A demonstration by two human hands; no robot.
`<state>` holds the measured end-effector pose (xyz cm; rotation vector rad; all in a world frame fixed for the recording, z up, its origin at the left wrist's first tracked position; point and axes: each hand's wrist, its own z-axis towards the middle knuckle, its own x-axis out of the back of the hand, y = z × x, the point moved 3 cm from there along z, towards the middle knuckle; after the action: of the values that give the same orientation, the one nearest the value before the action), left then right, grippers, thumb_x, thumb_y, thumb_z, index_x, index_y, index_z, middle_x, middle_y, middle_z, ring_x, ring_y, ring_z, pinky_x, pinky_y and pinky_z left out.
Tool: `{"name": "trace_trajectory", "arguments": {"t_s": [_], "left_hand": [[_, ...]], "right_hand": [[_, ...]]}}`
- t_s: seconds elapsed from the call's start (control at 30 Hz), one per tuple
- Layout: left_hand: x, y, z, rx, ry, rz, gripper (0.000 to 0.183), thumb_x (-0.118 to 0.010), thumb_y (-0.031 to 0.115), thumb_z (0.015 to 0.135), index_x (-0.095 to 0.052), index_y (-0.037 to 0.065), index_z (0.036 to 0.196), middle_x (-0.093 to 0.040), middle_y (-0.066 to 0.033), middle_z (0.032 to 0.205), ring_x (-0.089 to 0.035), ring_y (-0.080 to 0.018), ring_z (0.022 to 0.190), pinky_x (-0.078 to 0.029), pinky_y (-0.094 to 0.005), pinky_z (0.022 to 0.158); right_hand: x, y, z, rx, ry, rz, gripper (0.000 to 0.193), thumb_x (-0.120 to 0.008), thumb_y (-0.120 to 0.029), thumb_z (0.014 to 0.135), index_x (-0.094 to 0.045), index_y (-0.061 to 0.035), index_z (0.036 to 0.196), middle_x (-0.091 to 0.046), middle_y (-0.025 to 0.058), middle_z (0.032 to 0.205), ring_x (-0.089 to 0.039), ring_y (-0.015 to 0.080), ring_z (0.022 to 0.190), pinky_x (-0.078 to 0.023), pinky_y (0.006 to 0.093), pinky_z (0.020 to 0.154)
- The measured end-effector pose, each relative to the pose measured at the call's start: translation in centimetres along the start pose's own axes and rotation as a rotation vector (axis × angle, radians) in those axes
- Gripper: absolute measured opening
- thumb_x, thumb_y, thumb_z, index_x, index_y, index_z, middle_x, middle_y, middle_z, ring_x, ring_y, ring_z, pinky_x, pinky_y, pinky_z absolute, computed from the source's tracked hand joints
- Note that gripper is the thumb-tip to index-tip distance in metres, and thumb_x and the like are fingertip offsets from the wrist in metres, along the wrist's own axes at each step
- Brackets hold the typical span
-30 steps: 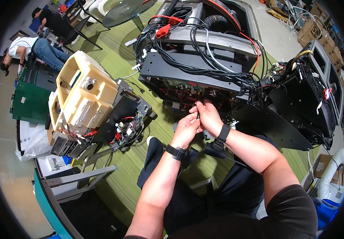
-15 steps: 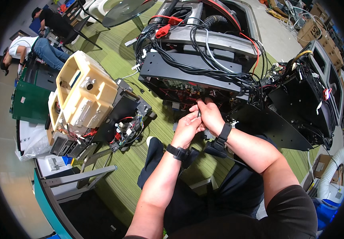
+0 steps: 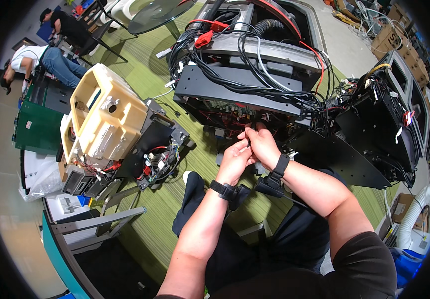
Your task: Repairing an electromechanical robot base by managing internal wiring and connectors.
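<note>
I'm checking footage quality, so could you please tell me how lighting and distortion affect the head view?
Head view: the teal panel bends along the lower-left rim; corners are black. Same view: the right hand is brightly lit, while shadow dims circuit boards inside the black metal enclosure.

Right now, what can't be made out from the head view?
All in the head view:
- Whatever is between the left hand and right hand: the fingers cover most of it.
- Inside of the black metal box: shadow, its top plate and the right hand hide part.
- Individual connections on the circuit board: too small and dark.
- Far ends of the grey machine housing and glass table: cut off by the top edge.
</note>
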<state>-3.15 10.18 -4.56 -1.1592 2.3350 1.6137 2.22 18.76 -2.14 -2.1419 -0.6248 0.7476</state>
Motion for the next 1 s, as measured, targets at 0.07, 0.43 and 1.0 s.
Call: {"name": "trace_trajectory", "arguments": {"t_s": [0.07,0.43,1.0], "left_hand": [[0.08,-0.04,0.03,-0.001,0.006,-0.005,0.027,-0.05,0.004,0.09,-0.054,0.001,0.116,-0.064,-0.0041,0.093,-0.061,-0.0083,0.078,-0.051,-0.0196,0.068],[0.06,-0.05,0.06,0.001,-0.002,0.012,0.026,-0.05,0.004,0.09,-0.054,0.002,0.116,-0.063,-0.0051,0.099,-0.061,-0.0096,0.085,-0.051,-0.021,0.072],[0.17,0.47,-0.69,-0.009,0.001,0.045,0.028,-0.052,0.006,0.09,-0.052,0.0,0.117,-0.064,-0.0032,0.09,-0.06,-0.0065,0.073,-0.05,-0.0183,0.065]], "right_hand": [[-0.05,-0.07,-0.09,0.02,0.029,-0.007,0.024,-0.043,-0.021,0.093,-0.05,0.0016,0.092,-0.062,0.01,0.072,-0.059,0.014,0.051,-0.046,0.024,0.037],[0.23,0.38,0.48,0.092,0.035,-0.035,0.021,-0.044,-0.017,0.092,-0.043,0.0008,0.103,-0.062,0.0112,0.087,-0.062,0.0151,0.061,-0.049,0.0246,0.044],[0.04,0.77,0.47,0.085,-0.011,-0.002,0.017,-0.043,-0.017,0.094,-0.044,-0.0033,0.103,-0.058,0.0069,0.086,-0.059,0.0126,0.065,-0.049,0.0241,0.05]]}}
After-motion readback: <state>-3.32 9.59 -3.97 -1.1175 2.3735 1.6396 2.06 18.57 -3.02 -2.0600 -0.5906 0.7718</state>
